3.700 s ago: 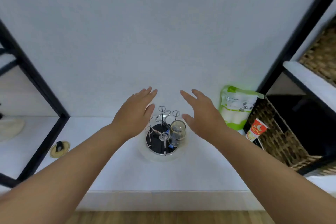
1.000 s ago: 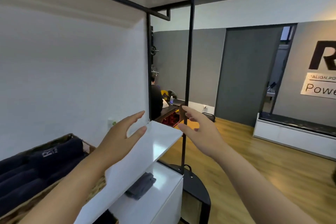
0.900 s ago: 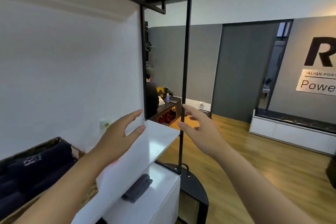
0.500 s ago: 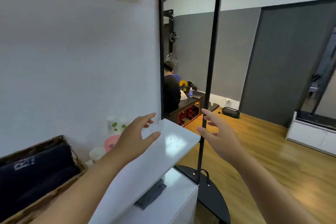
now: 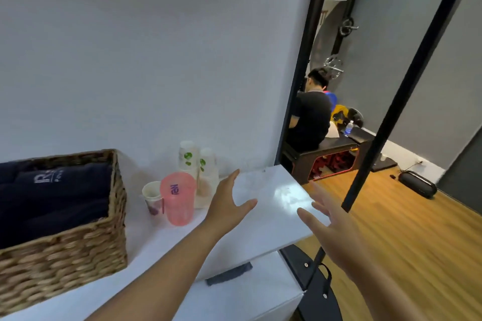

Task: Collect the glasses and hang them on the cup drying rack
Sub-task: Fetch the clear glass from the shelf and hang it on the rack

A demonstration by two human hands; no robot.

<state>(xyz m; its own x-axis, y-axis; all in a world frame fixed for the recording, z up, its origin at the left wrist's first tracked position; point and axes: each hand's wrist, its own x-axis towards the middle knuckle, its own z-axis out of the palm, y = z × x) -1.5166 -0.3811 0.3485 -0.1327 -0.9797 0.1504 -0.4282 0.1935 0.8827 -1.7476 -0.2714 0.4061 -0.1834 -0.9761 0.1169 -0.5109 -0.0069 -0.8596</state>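
Interior of a gym or fitness studio's reception and storage corner. A white shelf (image 5: 273, 203) in a black metal frame (image 5: 407, 81) carries a wicker basket (image 5: 78, 242) of folded dark towels (image 5: 52, 198) and stacked paper cups (image 5: 187, 159); beyond lie wood flooring (image 5: 417, 229), wall-mounted weight equipment (image 5: 347, 28) and a seated person (image 5: 310, 117).

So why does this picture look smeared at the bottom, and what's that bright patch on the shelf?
Head view: the wicker basket is streaked by motion blur; the white shelf carries a glare patch, likely a reflected light; the wide lens makes the black post lean. Both hands, left and right, look soft-edged.
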